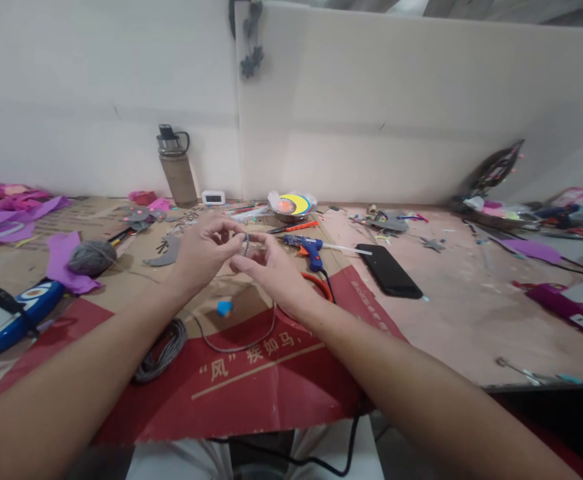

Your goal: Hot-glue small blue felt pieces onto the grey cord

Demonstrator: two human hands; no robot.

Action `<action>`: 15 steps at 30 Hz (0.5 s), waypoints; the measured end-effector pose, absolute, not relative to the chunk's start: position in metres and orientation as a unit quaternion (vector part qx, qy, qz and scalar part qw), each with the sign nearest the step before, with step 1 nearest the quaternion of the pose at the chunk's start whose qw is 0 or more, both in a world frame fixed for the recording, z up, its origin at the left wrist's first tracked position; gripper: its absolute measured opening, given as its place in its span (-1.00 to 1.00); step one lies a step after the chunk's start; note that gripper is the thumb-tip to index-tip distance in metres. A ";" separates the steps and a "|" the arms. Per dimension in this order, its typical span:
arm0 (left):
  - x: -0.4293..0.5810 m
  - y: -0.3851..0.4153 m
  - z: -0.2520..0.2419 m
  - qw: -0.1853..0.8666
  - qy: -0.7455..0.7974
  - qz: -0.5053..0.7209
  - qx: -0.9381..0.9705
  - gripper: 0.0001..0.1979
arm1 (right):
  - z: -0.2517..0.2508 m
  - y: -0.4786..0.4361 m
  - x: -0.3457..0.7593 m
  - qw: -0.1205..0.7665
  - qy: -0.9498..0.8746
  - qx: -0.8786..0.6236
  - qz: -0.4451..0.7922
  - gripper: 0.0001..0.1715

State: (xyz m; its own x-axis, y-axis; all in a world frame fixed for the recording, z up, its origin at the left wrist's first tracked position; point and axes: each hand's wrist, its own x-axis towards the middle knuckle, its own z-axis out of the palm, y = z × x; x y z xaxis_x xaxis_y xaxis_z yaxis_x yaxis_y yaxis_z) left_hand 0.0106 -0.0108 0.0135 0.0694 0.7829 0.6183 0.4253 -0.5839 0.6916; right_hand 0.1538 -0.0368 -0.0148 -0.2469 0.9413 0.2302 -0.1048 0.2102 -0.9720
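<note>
Above the cardboard, my left hand (210,245) and my right hand (267,265) meet with their fingertips close together. Both pinch a thin grey cord (246,244), which bends in a small curve between them. A slack length of cord hangs below my right wrist and loops across the red printed part of the cardboard (281,393). Under my left forearm lies a coil of grey cord (164,350), partly hidden. A small blue piece (224,308) rests on the cardboard below my hands. Fingers hide the exact grip on the cord.
A blue glue gun (311,252) lies just right of my hands, near a black phone (389,270). Grey yarn ball (91,258) and purple felt (64,263) are at left. A bottle (177,167) stands by the wall; a bowl (291,215) sits behind my hands.
</note>
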 end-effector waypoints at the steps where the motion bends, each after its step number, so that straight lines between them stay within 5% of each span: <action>1: 0.010 -0.011 0.014 0.160 0.429 0.542 0.704 -0.97 | -0.015 -0.037 0.154 0.495 -0.609 -0.361 0.503 -0.64; 3: 0.009 -0.010 0.014 0.182 0.444 0.556 0.679 -0.98 | -0.016 -0.038 0.157 0.484 -0.653 -0.380 0.442 -0.81; 10: 0.009 -0.001 0.011 0.439 0.383 0.616 0.530 -0.91 | -0.023 -0.043 0.158 0.385 -0.757 -0.394 0.351 -0.67; 15: 0.005 0.004 0.016 0.512 0.365 0.639 0.443 -0.89 | -0.026 -0.050 0.154 0.279 -0.866 -0.390 0.144 -0.68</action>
State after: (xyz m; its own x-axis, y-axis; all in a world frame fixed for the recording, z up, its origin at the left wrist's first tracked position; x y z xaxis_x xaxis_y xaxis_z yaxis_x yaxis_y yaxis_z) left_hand 0.0046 0.0045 0.0161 -0.0817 0.9779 0.1927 -0.3314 -0.2089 0.9201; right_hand 0.1537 -0.0499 -0.0260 -0.5399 0.7559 0.3702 0.5958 0.6539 -0.4662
